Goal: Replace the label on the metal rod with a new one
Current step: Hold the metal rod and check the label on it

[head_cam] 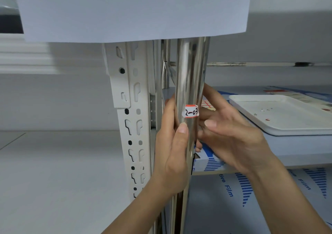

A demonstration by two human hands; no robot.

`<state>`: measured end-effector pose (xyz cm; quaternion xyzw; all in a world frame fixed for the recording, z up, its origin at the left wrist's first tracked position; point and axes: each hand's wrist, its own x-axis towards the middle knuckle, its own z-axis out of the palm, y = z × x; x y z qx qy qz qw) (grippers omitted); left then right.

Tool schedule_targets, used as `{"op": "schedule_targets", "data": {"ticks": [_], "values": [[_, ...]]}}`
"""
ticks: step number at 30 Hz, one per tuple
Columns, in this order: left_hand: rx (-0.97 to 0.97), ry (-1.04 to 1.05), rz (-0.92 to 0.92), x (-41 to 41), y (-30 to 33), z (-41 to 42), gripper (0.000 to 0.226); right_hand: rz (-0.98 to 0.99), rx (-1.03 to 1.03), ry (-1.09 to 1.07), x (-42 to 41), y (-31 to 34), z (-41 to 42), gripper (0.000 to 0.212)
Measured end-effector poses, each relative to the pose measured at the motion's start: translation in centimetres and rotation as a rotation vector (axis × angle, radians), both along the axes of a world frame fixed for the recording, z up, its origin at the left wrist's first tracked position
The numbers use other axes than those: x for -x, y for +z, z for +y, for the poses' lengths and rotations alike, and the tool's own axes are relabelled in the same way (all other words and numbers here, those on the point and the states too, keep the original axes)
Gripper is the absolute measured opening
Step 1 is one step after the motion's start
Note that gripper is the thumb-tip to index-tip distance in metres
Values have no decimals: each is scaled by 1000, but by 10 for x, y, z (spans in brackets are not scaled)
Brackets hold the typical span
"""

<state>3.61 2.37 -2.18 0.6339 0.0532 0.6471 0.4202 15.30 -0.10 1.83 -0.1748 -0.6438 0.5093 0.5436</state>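
A shiny upright metal rod (pixel 190 75) stands in the middle of the head view. A small white label (pixel 191 111) with red edges and handwritten "2-03" is stuck around it. My left hand (pixel 172 149) wraps the rod from the left, thumb pressed on its front just below the label. From the right comes my right hand (pixel 231 135), fingers curled behind the rod at label height and thumb pointing at it. Behind those fingers shows a bit of a red-gridded sheet (pixel 206 103); whether the hand holds it is unclear.
A white slotted shelf post (pixel 133 119) stands just left of the rod. A white tray (pixel 285 115) with small bits lies on the shelf at right, over blue-printed film. A white sheet (pixel 133 9) hangs across the top.
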Motion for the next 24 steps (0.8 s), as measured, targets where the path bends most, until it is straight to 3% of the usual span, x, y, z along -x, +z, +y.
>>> {"op": "schedule_targets", "data": {"ticks": [6, 24], "values": [[6, -8, -13, -1, -1, 0, 46, -62, -72, -164, 3, -2, -2, 67], [15, 19, -17, -1, -4, 0, 61, 2, -2, -208, 3, -1, -3, 60]]}}
